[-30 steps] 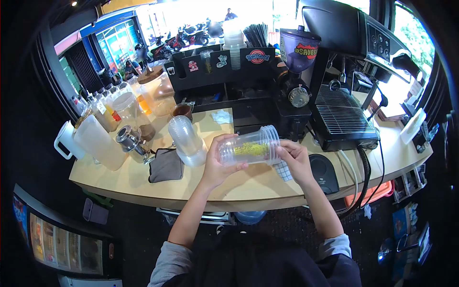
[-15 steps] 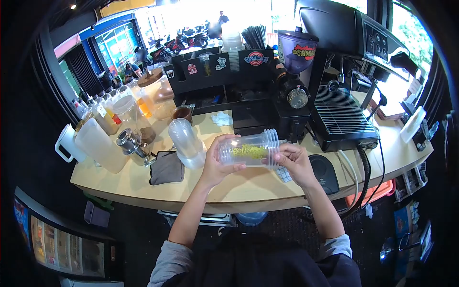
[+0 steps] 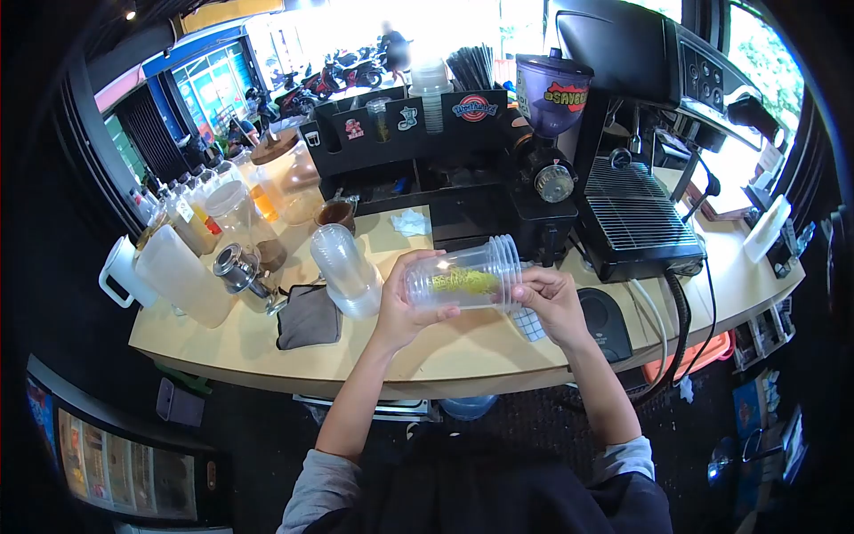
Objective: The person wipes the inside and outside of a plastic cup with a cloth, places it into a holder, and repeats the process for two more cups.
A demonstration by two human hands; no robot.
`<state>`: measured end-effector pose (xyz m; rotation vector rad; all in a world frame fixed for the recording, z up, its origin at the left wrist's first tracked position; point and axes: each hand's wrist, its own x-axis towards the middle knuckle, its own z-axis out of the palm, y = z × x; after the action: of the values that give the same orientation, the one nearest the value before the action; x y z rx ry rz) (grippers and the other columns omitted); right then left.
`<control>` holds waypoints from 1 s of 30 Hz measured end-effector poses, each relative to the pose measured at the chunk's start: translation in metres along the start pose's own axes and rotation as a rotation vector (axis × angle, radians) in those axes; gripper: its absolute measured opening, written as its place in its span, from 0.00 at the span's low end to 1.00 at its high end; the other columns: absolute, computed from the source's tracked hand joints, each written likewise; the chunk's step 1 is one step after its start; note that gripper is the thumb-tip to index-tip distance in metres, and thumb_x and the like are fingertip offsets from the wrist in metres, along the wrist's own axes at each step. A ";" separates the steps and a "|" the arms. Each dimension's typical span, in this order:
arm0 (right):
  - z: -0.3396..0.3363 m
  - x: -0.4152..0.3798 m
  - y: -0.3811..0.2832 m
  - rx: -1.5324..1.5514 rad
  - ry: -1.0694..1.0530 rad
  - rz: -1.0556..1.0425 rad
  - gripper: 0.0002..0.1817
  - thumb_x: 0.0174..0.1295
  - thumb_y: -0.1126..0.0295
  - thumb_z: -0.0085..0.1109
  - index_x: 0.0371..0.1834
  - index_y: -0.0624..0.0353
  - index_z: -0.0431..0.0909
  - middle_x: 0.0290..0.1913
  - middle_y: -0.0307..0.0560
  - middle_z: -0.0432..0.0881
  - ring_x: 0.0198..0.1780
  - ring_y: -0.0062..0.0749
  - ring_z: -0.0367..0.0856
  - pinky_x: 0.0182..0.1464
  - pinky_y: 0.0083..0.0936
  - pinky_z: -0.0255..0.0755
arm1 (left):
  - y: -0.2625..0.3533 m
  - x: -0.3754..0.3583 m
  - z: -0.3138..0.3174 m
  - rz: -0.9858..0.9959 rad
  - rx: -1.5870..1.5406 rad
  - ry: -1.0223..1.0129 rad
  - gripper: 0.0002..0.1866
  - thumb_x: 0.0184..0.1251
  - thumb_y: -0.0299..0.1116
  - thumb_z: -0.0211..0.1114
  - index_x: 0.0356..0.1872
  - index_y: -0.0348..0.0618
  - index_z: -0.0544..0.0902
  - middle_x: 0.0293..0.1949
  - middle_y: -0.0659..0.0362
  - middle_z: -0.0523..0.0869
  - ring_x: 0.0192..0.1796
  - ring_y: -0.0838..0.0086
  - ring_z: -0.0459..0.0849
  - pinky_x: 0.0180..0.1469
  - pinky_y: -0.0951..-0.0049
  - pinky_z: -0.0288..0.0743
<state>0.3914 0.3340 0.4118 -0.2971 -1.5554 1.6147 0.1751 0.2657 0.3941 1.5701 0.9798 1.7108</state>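
Observation:
A nested stack of clear plastic cups (image 3: 463, 279) with yellow-green printing lies sideways in the air above the counter. My left hand (image 3: 406, 298) is wrapped round the base end of the stack. At the rim end, my right hand (image 3: 550, 298) pinches the cups' edges with thumb and fingers. Left of my left hand stands another stack of clear cups (image 3: 342, 267), upside down and leaning a little. Beside it a folded grey cloth (image 3: 309, 317) rests on the counter. A checkered cloth (image 3: 528, 325) shows partly beneath my right hand.
On the right stand a coffee grinder (image 3: 553, 133) and an espresso machine (image 3: 627, 209), with hoses hanging over the counter's edge. Pitchers (image 3: 182, 276), bottles and a large jar (image 3: 289, 178) crowd the left. A black organizer (image 3: 409, 133) with cups and straws lines the back.
The cup stack has tilted very slightly, its rim end a touch higher. Both hands keep their hold. Outside, a person in the background has come nearer, beside the motorbikes.

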 end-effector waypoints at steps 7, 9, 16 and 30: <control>0.001 0.004 -0.001 0.080 0.001 0.030 0.10 0.59 0.73 0.59 0.40 0.69 0.79 0.37 0.50 0.83 0.40 0.31 0.83 0.47 0.26 0.77 | -0.001 0.001 -0.002 -0.019 -0.031 0.006 0.40 0.35 0.24 0.79 0.55 0.40 0.67 0.54 0.56 0.73 0.55 0.73 0.74 0.59 0.72 0.69; 0.000 0.004 -0.001 0.033 0.004 0.012 0.10 0.59 0.73 0.58 0.40 0.68 0.79 0.37 0.50 0.83 0.40 0.31 0.83 0.48 0.26 0.77 | 0.000 0.001 -0.001 -0.015 -0.004 0.012 0.40 0.35 0.23 0.79 0.55 0.41 0.67 0.55 0.56 0.73 0.55 0.73 0.74 0.59 0.72 0.69; 0.005 0.001 -0.003 -0.021 0.101 0.019 0.08 0.60 0.75 0.57 0.37 0.69 0.78 0.36 0.51 0.83 0.38 0.34 0.83 0.43 0.28 0.79 | 0.002 0.002 -0.001 -0.037 -0.037 -0.023 0.41 0.35 0.24 0.79 0.55 0.41 0.67 0.55 0.56 0.72 0.56 0.71 0.73 0.60 0.71 0.69; 0.000 -0.003 -0.001 -0.094 0.035 -0.004 0.08 0.60 0.76 0.57 0.39 0.69 0.78 0.38 0.50 0.83 0.40 0.29 0.82 0.46 0.22 0.76 | 0.001 0.003 0.000 -0.055 -0.025 -0.031 0.42 0.35 0.26 0.79 0.56 0.41 0.66 0.57 0.55 0.71 0.58 0.71 0.72 0.61 0.70 0.68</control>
<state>0.3936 0.3323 0.4118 -0.3713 -1.6063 1.5282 0.1743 0.2678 0.3967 1.5354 0.9737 1.6503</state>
